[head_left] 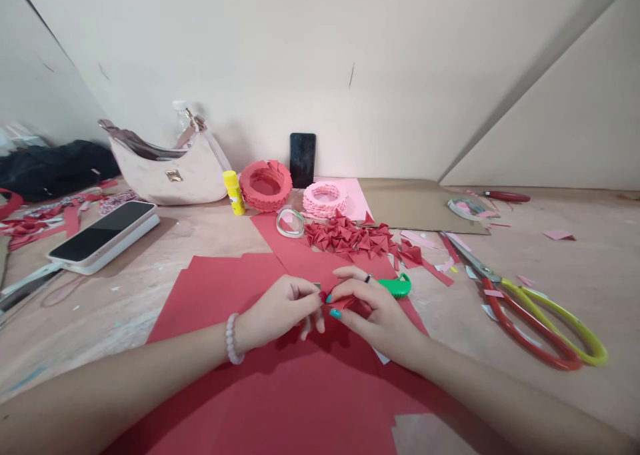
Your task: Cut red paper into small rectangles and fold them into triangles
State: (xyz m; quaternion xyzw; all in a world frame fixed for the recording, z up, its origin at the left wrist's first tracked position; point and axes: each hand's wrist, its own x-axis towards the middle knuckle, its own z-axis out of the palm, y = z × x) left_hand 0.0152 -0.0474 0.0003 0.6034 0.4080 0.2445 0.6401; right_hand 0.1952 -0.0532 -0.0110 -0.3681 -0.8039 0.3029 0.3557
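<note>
Between my two hands is a small folded piece of red paper [343, 303], held above large red paper sheets [300, 388]. My left hand [285, 305], with a beaded bracelet on its wrist, pinches the piece's left end between thumb and finger. At its right side, my right hand [377, 308] is closed on the same piece with thumb and fingers. My fingers hide part of its shape. Just beyond lies a heap of folded red paper triangles [350, 236]. A green cutter [397, 286] rests beside my right hand.
Large scissors [520, 308] lie open at right. Behind stand a red paper ring [265, 185], a pink paper ring [325, 199], a yellow glue stick [233, 193] and a dark phone [303, 160]. At left are a white handbag [167, 175] and another phone [105, 235]. Tape rolls and cardboard [410, 205] lie behind.
</note>
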